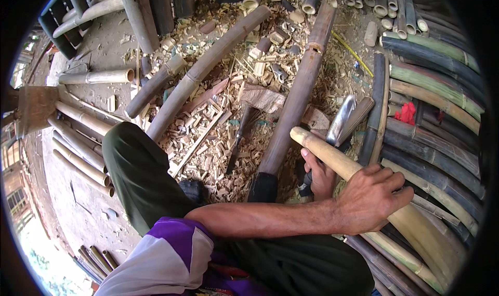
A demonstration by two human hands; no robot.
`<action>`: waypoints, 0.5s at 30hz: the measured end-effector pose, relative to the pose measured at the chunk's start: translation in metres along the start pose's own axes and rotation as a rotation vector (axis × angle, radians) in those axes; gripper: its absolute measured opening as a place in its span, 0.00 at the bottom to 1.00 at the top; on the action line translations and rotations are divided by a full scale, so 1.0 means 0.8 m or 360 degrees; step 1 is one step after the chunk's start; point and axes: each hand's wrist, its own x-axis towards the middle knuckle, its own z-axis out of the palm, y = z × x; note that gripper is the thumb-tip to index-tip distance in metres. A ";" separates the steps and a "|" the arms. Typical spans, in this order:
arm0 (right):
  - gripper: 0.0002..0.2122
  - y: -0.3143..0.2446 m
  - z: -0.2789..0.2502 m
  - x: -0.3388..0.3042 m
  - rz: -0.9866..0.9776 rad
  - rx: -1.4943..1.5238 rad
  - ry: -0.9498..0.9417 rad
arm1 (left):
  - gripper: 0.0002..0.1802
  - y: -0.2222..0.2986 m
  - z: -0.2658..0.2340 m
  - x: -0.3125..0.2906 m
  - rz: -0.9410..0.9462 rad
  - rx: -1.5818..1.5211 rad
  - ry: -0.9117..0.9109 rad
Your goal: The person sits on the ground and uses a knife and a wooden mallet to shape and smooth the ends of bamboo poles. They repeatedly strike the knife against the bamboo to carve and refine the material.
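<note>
print on the shirt point(174, 259), low on the front, too small and blurred to make out; markings on the yellow tape point(353, 53) likewise too fine to read. left forearm stretched nearly level across the lap, from a purple-and-white sleeve toward the right. left hand point(371, 197) with knuckles up, clenched over the pale pole point(332, 154). right hand point(322, 179) below the pole, partly covered by the left forearm, thumb raised near the pole's underside; cannot tell the state of the right grip. pale pole held aslant over the right side of the lap, upper end just beside the long brown pole point(299, 98), lower end toward the bottom right. counted: one shiny blade point(341, 118) just beyond the pale pole's upper end; one long grey pole point(205, 75) and one short brown pole point(156, 88) farther left; one dark tool point(239, 140) lying by one wood block point(262, 97) among wood chips point(208, 140); one red cloth point(405, 113) on stacked poles point(442, 148), too overlapped for a sure count.
</note>
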 end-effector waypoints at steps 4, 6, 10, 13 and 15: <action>0.21 0.008 0.012 0.028 -0.0149 -0.0268 -0.0168 | 0.25 -0.037 -0.019 0.010 -0.0003 0.0042 0.0046; 0.20 0.014 0.008 0.044 -0.0139 -0.0389 -0.0300 | 0.25 -0.052 -0.028 0.012 -0.0004 -0.0004 0.0025; 0.18 0.014 -0.002 0.082 -0.0546 -0.1081 -0.0556 | 0.24 -0.059 -0.041 0.022 -0.0036 -0.0122 -0.0067; 0.16 0.015 -0.008 0.122 -0.0992 -0.1821 -0.0753 | 0.23 -0.059 -0.048 0.030 -0.0061 -0.0163 -0.0113; 0.16 0.017 -0.009 0.146 -0.1203 -0.2178 -0.0872 | 0.21 -0.063 -0.056 0.034 -0.0063 -0.0142 -0.0091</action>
